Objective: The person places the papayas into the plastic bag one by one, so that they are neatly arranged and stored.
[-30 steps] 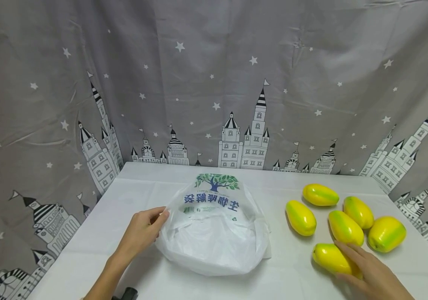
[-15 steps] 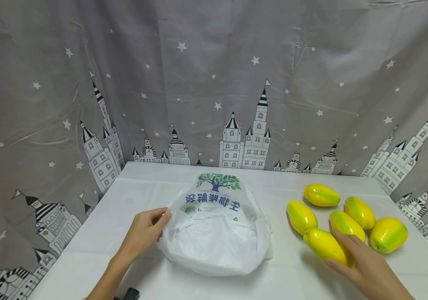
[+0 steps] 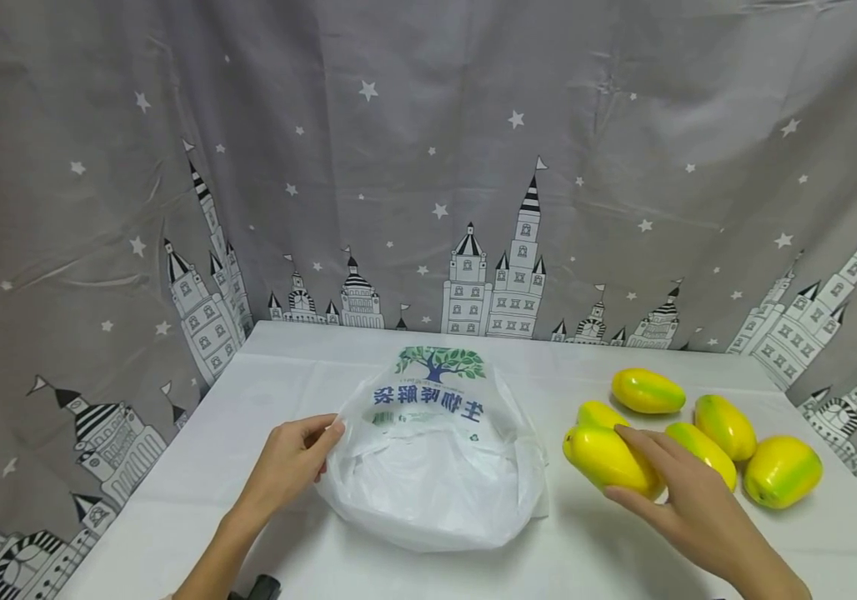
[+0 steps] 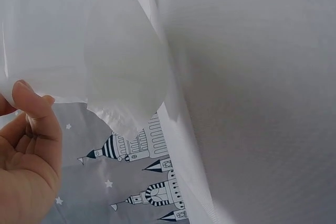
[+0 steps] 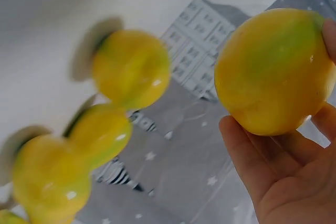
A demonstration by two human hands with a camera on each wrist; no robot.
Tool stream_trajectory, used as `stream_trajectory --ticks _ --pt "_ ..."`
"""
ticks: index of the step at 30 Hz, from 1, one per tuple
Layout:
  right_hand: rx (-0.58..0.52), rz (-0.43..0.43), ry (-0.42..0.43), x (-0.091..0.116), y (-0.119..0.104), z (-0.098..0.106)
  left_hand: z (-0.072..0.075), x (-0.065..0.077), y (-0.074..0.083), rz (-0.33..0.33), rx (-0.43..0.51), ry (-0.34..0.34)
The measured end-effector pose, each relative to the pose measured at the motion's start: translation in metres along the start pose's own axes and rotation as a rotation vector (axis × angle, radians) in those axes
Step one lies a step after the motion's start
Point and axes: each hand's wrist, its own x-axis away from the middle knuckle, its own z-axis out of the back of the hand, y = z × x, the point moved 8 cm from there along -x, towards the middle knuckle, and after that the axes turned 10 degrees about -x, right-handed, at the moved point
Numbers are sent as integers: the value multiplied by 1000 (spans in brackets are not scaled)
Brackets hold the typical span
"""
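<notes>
A white plastic bag (image 3: 436, 492) printed with a green tree and blue characters stands mouth-open at mid-table. My left hand (image 3: 289, 458) pinches its left rim between thumb and fingers; the left wrist view shows the thin film of the bag (image 4: 68, 35) at the fingertips of that hand (image 4: 31, 166). To the right of the bag, my right hand (image 3: 687, 500) grips a glossy yellow-green mango (image 3: 608, 458), held above the table. In the right wrist view, thumb and fingers wrap around this mango (image 5: 275, 72), whose near end faces the camera.
Several more mangoes lie on the right of the white-covered table (image 3: 271, 383), among them one at the back (image 3: 648, 392) and one at far right (image 3: 783, 472). A black object (image 3: 263, 587) pokes in at the bottom edge. A grey castle-print curtain (image 3: 398, 183) hangs behind.
My right hand has lifted the mango off the table and carried it left and up in view, nearer the bag. The left hand keeps its place at the bag's rim.
</notes>
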Motion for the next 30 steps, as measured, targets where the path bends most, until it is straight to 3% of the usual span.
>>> stream_trajectory --ticks 12,17,30 --pt "-69 48 -104 -47 -53 -30 3 2 -1 5 23 2" --pt "-97 105 -117 -62 -76 -44 2 3 -3 14 34 -5" --pt "-202 158 -183 -102 -120 -88 1 1 -6 8 94 -8"
